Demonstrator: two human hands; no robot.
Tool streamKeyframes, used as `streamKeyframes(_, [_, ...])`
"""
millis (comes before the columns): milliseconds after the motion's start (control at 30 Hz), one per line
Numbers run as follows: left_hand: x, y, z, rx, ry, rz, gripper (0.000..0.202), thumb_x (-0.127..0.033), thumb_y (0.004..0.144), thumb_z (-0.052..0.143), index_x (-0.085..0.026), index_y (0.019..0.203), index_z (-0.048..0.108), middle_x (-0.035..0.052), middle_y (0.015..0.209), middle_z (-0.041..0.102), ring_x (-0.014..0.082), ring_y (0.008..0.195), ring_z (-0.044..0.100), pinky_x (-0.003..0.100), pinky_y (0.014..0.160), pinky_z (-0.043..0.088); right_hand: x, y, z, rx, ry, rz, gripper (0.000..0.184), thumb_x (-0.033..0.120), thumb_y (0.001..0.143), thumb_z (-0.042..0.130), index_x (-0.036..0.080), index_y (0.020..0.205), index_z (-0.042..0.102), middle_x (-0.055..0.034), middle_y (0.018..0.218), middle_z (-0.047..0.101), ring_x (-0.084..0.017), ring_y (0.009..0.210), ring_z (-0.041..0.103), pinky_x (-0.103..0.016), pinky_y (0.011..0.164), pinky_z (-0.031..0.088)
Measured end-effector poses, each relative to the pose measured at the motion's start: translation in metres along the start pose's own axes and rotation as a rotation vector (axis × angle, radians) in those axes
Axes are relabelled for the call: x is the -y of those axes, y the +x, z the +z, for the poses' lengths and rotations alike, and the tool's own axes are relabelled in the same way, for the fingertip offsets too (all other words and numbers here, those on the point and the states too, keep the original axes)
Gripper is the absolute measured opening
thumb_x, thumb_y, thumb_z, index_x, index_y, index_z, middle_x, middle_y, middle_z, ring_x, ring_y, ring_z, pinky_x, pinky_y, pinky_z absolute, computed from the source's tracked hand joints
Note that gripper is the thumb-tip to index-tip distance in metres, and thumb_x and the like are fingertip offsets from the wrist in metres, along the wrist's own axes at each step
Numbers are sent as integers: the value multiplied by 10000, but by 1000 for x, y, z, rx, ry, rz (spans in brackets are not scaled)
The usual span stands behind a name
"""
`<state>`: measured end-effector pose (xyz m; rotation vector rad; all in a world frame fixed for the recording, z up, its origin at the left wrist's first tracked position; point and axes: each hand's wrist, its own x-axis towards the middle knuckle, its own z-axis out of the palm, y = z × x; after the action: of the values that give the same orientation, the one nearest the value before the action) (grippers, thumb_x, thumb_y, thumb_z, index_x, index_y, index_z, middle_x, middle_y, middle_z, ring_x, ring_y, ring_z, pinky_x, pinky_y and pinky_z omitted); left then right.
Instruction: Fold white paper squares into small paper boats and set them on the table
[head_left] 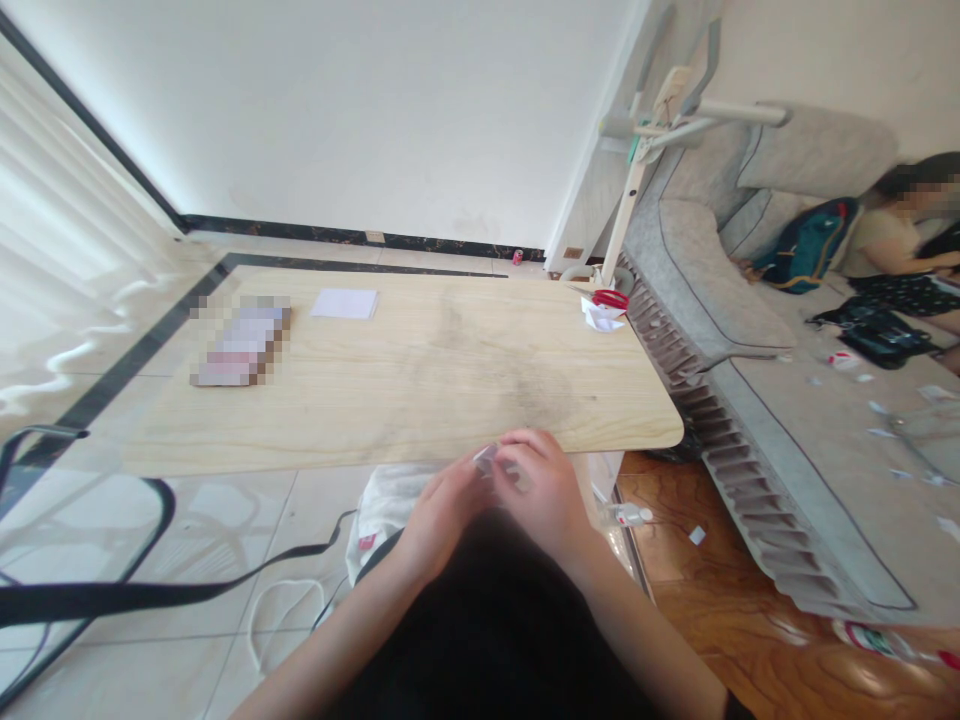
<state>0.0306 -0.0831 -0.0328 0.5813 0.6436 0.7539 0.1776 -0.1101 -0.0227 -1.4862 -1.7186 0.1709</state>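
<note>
Head view: the left hand (448,498) and right hand (549,490) pinch a small white paper (486,454), likely to keep it still

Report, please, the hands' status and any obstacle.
Left hand, right hand: holding small white paper piece, partly hidden. Red-handled scissors: well aside. No obstacle seen.
</note>
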Motion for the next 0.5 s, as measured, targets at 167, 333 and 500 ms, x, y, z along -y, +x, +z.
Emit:
streamKeyframes(167, [4, 6, -4, -36, -48, 0, 302, -324, 854, 628, -124, 1062, 715, 135, 1060, 740, 299, 1028, 681, 446, 929, 511, 0, -2, 1, 12, 42, 8, 178, 122, 815, 627, 234, 940, 685, -70, 978, 685, -231, 930, 632, -382, 836, 525])
streamKeyframes(333, [5, 9, -12, -30, -156, -50, 306, -339, 867, 599, -112, 1026, 729, 134, 1034, 747, 277, 958, 702, 421, 888, 532, -2, -6, -1, -62, 110, 70, 228, 140, 832, 624, 229, 1037, 666, -68, 977, 704, -228, 936, 650, -388, 853, 531])
streamKeyframes(500, [4, 9, -13, -57, -150, -58, 292, -326, 863, 595, -122, 1024, 727, 131, 1032, 746, 260, 917, 705, 421, 873, 541, -5, -10, -4, -49, 143, 100, 156, 184, 856, 643, 238, 991, 699, -60, 945, 729, -226, 897, 669, -385, 822, 544])
